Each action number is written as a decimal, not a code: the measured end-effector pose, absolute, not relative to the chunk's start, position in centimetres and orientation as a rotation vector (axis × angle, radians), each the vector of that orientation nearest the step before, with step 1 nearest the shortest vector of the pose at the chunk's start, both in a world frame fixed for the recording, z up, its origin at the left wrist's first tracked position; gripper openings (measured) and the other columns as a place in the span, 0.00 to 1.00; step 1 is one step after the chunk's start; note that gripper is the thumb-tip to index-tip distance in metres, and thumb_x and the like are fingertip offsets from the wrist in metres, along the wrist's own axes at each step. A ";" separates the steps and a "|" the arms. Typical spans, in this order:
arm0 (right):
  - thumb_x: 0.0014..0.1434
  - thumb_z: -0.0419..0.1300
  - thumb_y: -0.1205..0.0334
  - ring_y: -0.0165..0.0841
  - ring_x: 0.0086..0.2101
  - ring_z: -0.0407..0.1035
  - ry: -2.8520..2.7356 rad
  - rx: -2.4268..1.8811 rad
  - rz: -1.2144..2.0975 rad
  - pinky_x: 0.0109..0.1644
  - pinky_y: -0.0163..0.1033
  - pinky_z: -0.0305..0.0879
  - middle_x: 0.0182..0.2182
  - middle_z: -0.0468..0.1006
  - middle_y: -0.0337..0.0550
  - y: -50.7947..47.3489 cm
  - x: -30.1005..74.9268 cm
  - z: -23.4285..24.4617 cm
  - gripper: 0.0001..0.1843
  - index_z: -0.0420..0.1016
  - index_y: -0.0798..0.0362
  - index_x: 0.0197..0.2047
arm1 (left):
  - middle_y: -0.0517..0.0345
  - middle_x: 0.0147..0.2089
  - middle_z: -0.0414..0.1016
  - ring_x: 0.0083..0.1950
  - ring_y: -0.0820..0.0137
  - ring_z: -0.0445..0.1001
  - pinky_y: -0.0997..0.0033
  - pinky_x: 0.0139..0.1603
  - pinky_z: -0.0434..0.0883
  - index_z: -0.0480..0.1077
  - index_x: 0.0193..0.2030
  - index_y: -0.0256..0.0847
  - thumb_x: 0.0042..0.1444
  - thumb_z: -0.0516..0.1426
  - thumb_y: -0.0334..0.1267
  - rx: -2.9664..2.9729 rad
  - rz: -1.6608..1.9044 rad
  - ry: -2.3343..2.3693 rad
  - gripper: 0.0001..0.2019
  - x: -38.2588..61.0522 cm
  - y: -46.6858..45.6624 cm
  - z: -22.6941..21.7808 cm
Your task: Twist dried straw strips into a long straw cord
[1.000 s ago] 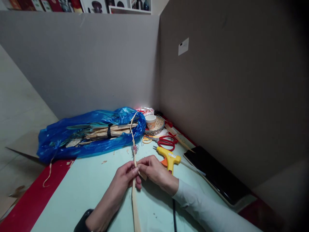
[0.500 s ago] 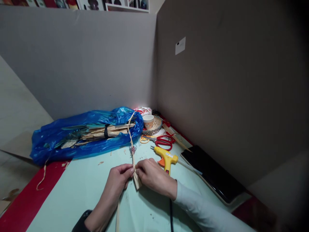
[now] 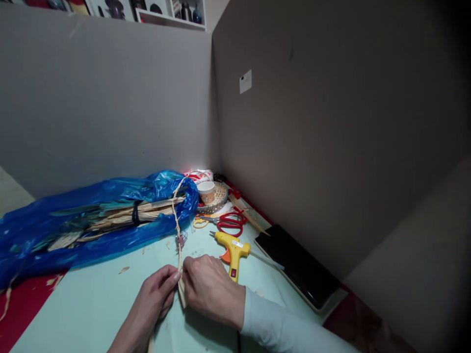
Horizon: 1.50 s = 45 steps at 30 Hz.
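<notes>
My left hand (image 3: 156, 294) and my right hand (image 3: 208, 289) meet low in the middle of the pale green table (image 3: 91, 304). Both pinch a twisted straw cord (image 3: 177, 220) where it widens into a flat pale strip (image 3: 182, 294). The cord runs away from my fingers, through a small metal clip (image 3: 181, 240), and up over the blue plastic bag (image 3: 73, 220). That bag holds a tied bundle of dried straw (image 3: 121, 218).
A yellow glue gun (image 3: 231, 250) lies just right of my hands, red scissors (image 3: 230, 223) behind it. A paper cup (image 3: 206, 191) sits on a woven coaster (image 3: 218, 198) in the corner. A black tablet (image 3: 296, 267) lies along the right partition. Grey walls enclose the table.
The view has swung right, so everything sits further left. My hands stay on the cord; the flat strip below my fingers has been gathered shorter and closer between them.
</notes>
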State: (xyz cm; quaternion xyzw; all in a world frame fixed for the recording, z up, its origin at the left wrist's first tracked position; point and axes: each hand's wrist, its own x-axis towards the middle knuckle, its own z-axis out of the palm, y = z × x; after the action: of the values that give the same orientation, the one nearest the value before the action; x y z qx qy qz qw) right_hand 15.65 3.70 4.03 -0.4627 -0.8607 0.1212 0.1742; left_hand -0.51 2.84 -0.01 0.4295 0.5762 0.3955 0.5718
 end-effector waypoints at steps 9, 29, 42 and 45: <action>0.60 0.51 0.59 0.34 0.27 0.70 -2.553 -1.225 0.374 0.26 0.34 0.50 0.28 0.78 0.47 4.7 16.1 4.3 0.13 0.75 0.53 0.37 | 0.77 0.14 0.45 0.17 0.85 0.38 0.82 0.17 0.38 0.71 0.28 0.34 0.33 0.69 0.52 0.834 1.059 1.340 0.23 -0.6 2.8 0.0; 0.61 0.48 0.68 0.38 0.40 0.72 -1.898 -1.724 0.316 0.42 0.38 0.62 0.37 0.78 0.52 11.4 25.0 7.0 0.16 0.70 0.56 0.50 | 0.77 0.15 0.43 0.18 0.85 0.35 0.81 0.17 0.35 0.75 0.29 0.32 0.34 0.69 0.49 0.785 1.025 1.237 0.21 -1.1 3.0 0.4; 0.55 0.62 0.60 0.31 0.38 0.69 -1.776 -0.648 1.496 0.45 0.37 0.64 0.36 0.76 0.44 7.7 22.9 9.8 0.11 0.74 0.57 0.41 | 0.77 0.14 0.44 0.17 0.85 0.37 0.79 0.18 0.35 0.73 0.26 0.33 0.37 0.69 0.48 0.832 1.023 1.224 0.19 -0.9 2.7 1.3; 0.54 0.64 0.58 0.29 0.32 0.67 -1.696 -0.660 1.381 0.40 0.36 0.64 0.30 0.73 0.40 7.8 22.3 9.5 0.09 0.75 0.57 0.34 | 0.77 0.14 0.44 0.17 0.86 0.36 0.79 0.18 0.35 0.74 0.27 0.32 0.35 0.69 0.48 0.828 1.033 1.222 0.20 -0.8 2.7 1.4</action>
State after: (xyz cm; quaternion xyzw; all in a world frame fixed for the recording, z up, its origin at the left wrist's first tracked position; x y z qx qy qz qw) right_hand 22.25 7.79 9.50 -0.2626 -0.6753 0.5500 0.4154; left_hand -0.79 2.74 1.42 0.3604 0.5315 0.4495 0.6209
